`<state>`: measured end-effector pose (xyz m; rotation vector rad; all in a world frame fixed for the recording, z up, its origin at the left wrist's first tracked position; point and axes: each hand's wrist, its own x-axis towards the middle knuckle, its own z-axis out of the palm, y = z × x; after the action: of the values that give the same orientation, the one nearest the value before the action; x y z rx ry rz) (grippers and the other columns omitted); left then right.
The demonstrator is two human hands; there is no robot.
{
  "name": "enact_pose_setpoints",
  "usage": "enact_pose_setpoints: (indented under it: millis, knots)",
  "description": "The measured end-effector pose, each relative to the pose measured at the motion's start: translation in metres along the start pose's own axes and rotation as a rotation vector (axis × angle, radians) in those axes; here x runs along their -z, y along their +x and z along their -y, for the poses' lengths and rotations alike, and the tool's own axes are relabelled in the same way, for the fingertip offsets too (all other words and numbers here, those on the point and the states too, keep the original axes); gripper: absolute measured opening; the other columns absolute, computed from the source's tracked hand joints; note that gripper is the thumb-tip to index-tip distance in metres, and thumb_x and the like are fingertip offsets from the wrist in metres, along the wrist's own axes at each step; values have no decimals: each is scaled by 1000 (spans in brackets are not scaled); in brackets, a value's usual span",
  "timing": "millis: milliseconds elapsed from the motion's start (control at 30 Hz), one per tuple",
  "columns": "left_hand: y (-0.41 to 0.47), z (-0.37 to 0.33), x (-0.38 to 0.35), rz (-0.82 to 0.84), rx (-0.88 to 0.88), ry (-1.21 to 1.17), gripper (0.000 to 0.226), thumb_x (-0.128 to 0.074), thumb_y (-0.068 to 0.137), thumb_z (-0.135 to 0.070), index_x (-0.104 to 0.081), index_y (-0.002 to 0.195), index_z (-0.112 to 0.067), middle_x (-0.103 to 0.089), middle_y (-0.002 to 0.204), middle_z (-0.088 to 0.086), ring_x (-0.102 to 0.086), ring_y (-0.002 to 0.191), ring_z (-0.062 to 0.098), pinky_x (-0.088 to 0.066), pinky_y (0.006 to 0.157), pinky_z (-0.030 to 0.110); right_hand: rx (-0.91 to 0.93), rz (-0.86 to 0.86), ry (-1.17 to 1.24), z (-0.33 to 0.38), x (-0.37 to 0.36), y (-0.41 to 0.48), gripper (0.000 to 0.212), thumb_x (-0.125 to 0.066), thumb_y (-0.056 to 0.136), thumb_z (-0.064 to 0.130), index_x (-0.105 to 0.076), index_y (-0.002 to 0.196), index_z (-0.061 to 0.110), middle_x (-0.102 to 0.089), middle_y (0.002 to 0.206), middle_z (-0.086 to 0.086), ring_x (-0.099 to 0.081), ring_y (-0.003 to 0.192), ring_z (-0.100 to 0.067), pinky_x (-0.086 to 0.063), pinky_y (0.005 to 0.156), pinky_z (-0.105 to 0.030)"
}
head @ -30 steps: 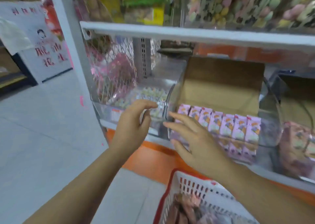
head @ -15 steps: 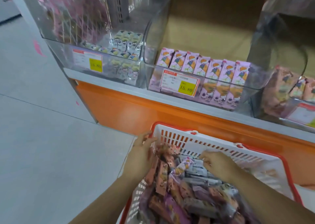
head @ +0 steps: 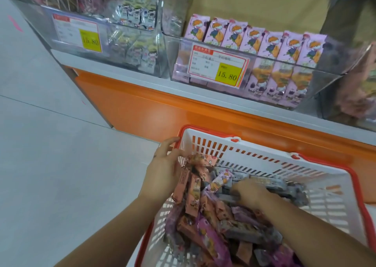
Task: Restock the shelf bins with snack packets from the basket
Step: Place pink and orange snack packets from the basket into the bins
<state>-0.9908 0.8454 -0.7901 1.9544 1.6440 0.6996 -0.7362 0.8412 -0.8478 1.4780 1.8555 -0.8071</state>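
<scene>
The fingers (head: 169,143) of the left hand (head: 162,171) were curled round a bunch of salmon-orange snack packets (head: 193,187) at the far left corner of the basket (head: 325,187). The right hand (head: 252,193) dug bent fingers into grey packets mid-basket; whether they pinched one, I cannot tell. Long, slim purple, grey and orange wrappers lay heaped in the white, red-rimmed basket. Beyond it, a clear shelf bin (head: 329,77) held lilac packets (head: 254,41) standing in a row.
</scene>
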Motion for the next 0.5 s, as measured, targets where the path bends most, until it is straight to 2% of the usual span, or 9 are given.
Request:
enact_pose_setpoints:
  millis: [67,133,200,233,300,367,400,500]
  knots:
    - [0,0,-1,0,-1,10,24,-53,86,2,-66,97,-14,-41,143,0,-54,117,21,-55,80,38,-4,3,11,1,2,-3,25,-56,91,21,-63,114,15,-64,113,-10,-61,100,-26,-50,84,-34]
    - [1,0,-1,1,-1,20,24,-53,85,2,-66,96,-14,-41,144,0,-53,118,23,-56,80,39,-8,-14,66,0,10,-8,21,-55,89,20,-63,104,7,-63,102,-14,-60,91,-28,-50,81,-35]
    - [1,1,-2,-2,-5,43,25,-53,85,2,-66,96,-16,-41,144,0,-52,120,24,-56,80,38,-1,-36,134,0,27,-19,10,-51,88,11,-59,88,5,-52,84,-12,-50,75,-25,-41,70,-30]
    - [1,1,-3,-1,-10,56,26,-53,84,3,-66,95,-16,-41,144,1,-52,120,24,-56,79,37,14,-45,168,2,39,-26,11,-50,90,9,-60,86,8,-49,82,-7,-46,75,-22,-36,70,-28]
    - [0,1,-3,5,-19,75,29,-54,82,5,-66,94,-18,-42,143,2,-52,119,26,-55,76,37,71,-67,256,8,63,-46,14,-51,95,15,-65,95,18,-56,95,4,-53,91,-19,-40,81,-28]
    - [-1,0,-1,21,-17,80,31,-54,81,6,-67,95,-19,-42,143,2,-53,118,27,-56,74,37,126,-96,305,17,82,-70,22,-53,96,22,-64,115,17,-58,122,4,-54,112,-16,-42,96,-27]
    - [-2,0,0,32,-11,75,32,-54,81,6,-66,96,-19,-41,144,2,-53,118,26,-55,75,37,157,-126,312,23,91,-83,26,-54,96,24,-62,119,16,-57,127,3,-53,116,-15,-41,97,-26]
    - [-5,-9,12,54,29,-35,33,-50,87,4,-67,101,-22,-45,139,-4,-47,124,18,-48,94,37,265,-233,341,40,115,-122,19,-56,95,31,-62,111,22,-58,115,13,-53,107,-2,-40,93,-17]
